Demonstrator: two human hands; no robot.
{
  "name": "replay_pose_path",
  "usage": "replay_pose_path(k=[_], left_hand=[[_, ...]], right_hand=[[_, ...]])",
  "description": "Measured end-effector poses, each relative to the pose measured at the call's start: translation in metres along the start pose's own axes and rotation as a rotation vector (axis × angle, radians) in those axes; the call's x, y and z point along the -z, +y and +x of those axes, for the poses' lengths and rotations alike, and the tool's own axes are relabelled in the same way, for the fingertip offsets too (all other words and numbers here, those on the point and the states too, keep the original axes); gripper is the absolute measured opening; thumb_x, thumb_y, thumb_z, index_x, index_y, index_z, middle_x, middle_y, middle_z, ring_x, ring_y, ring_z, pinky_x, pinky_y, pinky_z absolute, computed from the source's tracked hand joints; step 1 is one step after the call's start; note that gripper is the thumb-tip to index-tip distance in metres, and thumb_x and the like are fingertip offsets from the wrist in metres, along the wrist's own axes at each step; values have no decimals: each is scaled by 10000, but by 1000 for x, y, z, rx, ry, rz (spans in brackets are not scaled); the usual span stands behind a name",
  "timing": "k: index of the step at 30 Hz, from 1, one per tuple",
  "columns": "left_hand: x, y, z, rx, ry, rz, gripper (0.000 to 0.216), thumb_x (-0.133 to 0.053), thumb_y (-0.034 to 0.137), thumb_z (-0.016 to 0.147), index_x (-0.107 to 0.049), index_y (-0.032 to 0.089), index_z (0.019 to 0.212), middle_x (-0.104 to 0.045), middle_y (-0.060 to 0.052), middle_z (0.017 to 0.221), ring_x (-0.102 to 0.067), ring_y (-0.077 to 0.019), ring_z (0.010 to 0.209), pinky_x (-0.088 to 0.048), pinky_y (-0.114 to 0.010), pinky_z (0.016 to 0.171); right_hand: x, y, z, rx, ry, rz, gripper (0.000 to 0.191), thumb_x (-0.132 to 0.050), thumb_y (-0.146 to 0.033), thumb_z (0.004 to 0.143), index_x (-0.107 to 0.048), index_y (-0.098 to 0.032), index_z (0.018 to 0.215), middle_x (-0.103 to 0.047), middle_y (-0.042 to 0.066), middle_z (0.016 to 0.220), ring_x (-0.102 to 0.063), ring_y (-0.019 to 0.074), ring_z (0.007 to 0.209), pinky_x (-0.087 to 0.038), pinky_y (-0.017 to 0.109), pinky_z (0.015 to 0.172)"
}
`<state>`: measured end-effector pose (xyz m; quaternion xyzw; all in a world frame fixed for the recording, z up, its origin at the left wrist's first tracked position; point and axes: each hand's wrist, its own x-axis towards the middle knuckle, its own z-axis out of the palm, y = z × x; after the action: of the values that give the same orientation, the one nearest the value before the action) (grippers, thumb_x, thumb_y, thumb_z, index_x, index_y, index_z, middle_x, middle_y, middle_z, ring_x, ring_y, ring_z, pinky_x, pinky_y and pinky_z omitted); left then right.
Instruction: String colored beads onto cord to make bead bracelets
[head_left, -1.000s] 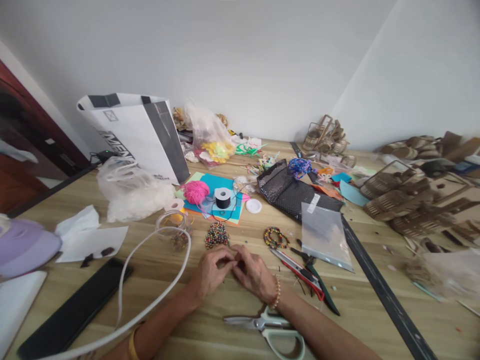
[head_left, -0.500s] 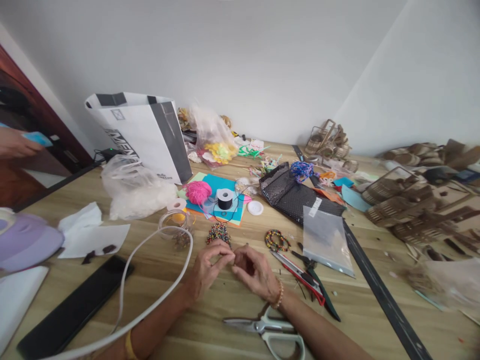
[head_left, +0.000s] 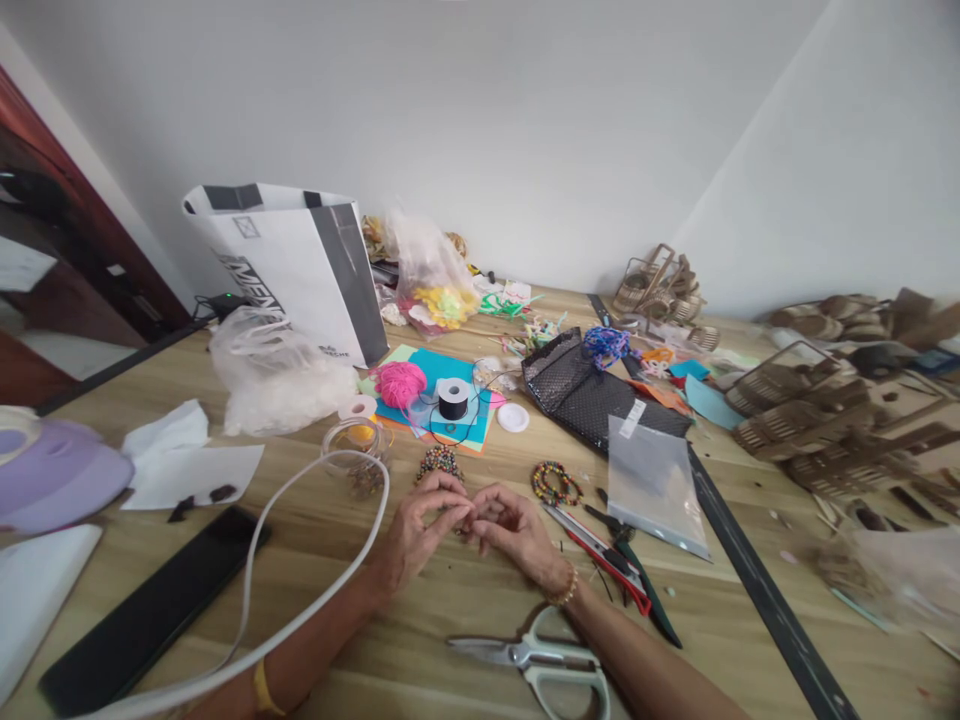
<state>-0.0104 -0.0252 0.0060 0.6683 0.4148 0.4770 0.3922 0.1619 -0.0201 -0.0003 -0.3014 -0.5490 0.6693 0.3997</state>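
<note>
My left hand (head_left: 424, 525) and my right hand (head_left: 514, 535) meet fingertip to fingertip over the wooden table, both closed in a pinch. Whatever lies between the fingers is too small to make out. Just beyond my left hand is a pile of multicoloured beads (head_left: 440, 462), partly covered by the fingers. A beaded bracelet (head_left: 556, 484) lies to the right of my right hand. Past the beads, a spool of black cord (head_left: 453, 398) stands on blue paper (head_left: 431, 368), with loose cord trailing towards me. Scissors (head_left: 529, 655) rest below my right wrist.
A red box cutter (head_left: 604, 560) and green-handled pliers (head_left: 646, 580) lie on the right, near a clear plastic bag (head_left: 658, 485). A white cable (head_left: 315, 610) arches over my left forearm. Pink yarn (head_left: 400, 385), a white paper bag (head_left: 300, 270) and wicker baskets (head_left: 832, 430) stand farther off.
My right fingers have curled in closer against the left fingertips. The view has shifted slightly, and a person's hand at the far left edge is gone from sight.
</note>
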Motion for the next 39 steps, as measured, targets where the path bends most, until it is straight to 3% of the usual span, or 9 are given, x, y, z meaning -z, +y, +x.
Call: replay_pose_path(k=[6,13,18,23,28,30,34,39], left_hand=[[-2,-5,0,-57,-16,51,173,-575,259,837,-719,181,781,-614,-64,840,-585,-184,840,-461,-295,772],[0,-5,0,-61,-18,92,199,-536,262,856,-702,166,801,-624,-68,858,-594,-183,854,-466,-296,781],[0,-9,-1,49,24,102,195,-521,218,829,-652,168,966,-672,-70,915,-611,-186,856,-475,-292,758],[-5,-14,-2,143,-122,96,342,-535,93,717,-602,142,1048,-694,-81,936,-637,-179,819,-482,-266,711],[-8,-11,-2,159,-171,174,72,-596,152,721,-657,132,754,-685,-60,746,-616,-169,692,-454,-249,636],[-9,-10,-2,145,-188,179,117,-572,148,745,-661,136,671,-686,-56,701,-616,-169,680,-444,-251,639],[-9,-7,-3,149,-247,135,156,-559,150,764,-711,139,728,-722,-69,741,-641,-180,709,-449,-259,677],[-8,-4,-4,212,-285,84,187,-552,203,784,-727,137,780,-736,-82,782,-647,-194,740,-449,-271,706]], right_hand=[[2,4,3,-38,61,-29,314,-709,-427,729,-603,-136,786,-625,-3,612,-539,75,481,-459,182,477],[3,3,2,-84,39,-68,350,-671,-481,747,-588,-141,755,-560,-28,535,-454,62,417,-398,177,427],[2,0,0,-10,53,-98,327,-635,-483,781,-569,-163,769,-505,-35,560,-397,65,428,-336,177,410],[-3,-7,-2,147,75,-241,287,-629,-445,798,-611,-165,742,-543,26,751,-490,120,646,-396,227,584],[-7,-7,-4,193,88,-255,229,-639,-389,805,-618,-171,739,-543,28,756,-487,127,669,-387,231,598],[-7,-5,-4,173,97,-193,224,-644,-385,802,-606,-171,743,-529,12,721,-460,104,596,-366,213,532],[-4,1,-2,122,124,-56,256,-637,-413,803,-565,-172,754,-497,-26,593,-400,74,458,-319,185,418],[-1,7,1,94,184,-36,275,-654,-422,785,-548,-170,758,-503,-39,543,-402,71,434,-321,178,407]])
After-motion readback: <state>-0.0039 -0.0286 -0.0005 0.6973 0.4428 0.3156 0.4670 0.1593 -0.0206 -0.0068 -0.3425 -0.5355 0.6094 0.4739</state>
